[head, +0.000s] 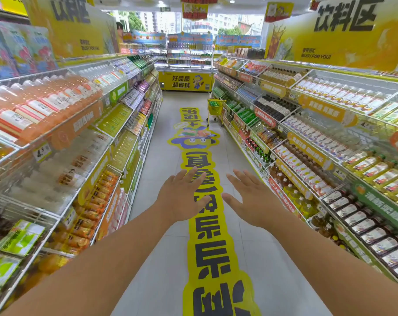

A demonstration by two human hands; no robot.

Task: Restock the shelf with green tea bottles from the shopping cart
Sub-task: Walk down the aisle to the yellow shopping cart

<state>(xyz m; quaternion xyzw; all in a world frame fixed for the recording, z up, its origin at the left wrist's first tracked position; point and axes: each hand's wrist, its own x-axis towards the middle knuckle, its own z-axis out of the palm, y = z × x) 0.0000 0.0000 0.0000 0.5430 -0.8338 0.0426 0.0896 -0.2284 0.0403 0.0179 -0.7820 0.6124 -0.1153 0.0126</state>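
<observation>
A yellow shopping cart loaded with green goods stands far down the aisle, close against the right-hand shelving. Green-labelled bottles fill part of the right shelf just beside it. My left hand and my right hand are stretched out in front of me over the aisle floor, palms down, fingers spread, holding nothing. Both hands are well short of the cart.
Drink shelves line both sides: orange and clear bottles on the left shelf, tea and juice bottles on the right shelf. A long yellow floor sticker runs down the grey aisle. A yellow chest freezer closes the far end.
</observation>
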